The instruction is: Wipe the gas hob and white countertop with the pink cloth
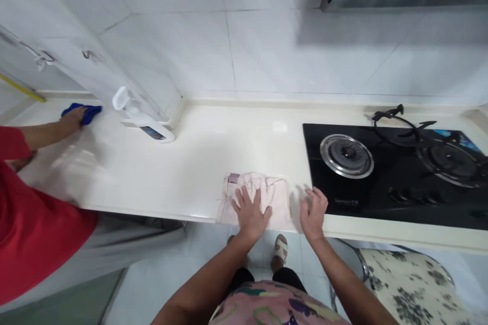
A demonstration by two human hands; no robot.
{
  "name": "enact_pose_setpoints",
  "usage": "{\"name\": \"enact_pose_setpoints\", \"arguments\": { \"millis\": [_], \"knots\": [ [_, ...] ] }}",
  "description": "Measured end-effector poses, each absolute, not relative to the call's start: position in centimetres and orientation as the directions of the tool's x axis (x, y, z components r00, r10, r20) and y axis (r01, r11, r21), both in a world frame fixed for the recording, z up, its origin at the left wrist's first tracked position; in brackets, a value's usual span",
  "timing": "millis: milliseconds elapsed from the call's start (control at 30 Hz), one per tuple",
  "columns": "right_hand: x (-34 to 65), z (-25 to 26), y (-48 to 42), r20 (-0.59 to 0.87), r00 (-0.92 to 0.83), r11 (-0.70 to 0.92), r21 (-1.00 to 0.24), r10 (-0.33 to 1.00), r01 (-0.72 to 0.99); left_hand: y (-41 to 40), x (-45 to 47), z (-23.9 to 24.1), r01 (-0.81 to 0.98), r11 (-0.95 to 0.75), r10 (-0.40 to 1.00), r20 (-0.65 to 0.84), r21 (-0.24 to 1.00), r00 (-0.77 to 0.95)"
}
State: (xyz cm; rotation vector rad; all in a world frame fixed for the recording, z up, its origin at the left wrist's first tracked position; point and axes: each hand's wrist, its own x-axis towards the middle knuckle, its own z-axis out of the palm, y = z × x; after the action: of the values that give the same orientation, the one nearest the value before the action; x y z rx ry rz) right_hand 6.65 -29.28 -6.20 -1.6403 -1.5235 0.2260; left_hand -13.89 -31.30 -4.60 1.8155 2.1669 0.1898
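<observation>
A pale pink folded cloth (271, 189) lies at the front edge of the cream counter (198, 157). My left hand (250, 212) rests flat on the cloth with its fingers spread, open. My right hand (313, 209) hovers just right of the cloth, beside the hob, fingers apart and slightly curled, holding nothing.
A black gas hob (385, 198) with a bare burner (346, 155) and a pan support (404, 129) fills the right. A white spray bottle (142, 118) lies on its side. At the left a person in red (26, 223) presses a blue cloth (83, 111) on the counter. A patterned stool (412, 284) stands below.
</observation>
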Motion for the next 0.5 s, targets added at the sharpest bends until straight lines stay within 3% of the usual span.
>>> {"name": "enact_pose_setpoints", "arguments": {
  "millis": [100,200,367,500],
  "knots": [
    [6.7,-4.9,-31.6,0.336,0.028,0.237,-0.719,0.942,0.653,-30.1,-10.1,-4.5,0.931,0.159,0.979,-0.172,0.329,-0.106],
    [7.3,-4.8,-32.4,0.239,-0.206,0.314,-0.667,0.949,0.676,-30.5,-7.6,-4.8,0.931,0.074,0.985,-0.174,0.359,-0.011],
    [8.9,-5.9,-30.4,0.115,-0.288,0.308,-0.461,0.951,0.833,-33.9,-9.1,-5.9,0.955,-0.079,0.991,-0.083,0.285,0.107],
    [8.7,-5.6,-27.1,0.015,-0.291,0.278,-0.349,0.957,0.895,-36.1,-13.1,-6.4,0.985,-0.046,0.998,-0.043,0.167,0.054]
  ]
}}
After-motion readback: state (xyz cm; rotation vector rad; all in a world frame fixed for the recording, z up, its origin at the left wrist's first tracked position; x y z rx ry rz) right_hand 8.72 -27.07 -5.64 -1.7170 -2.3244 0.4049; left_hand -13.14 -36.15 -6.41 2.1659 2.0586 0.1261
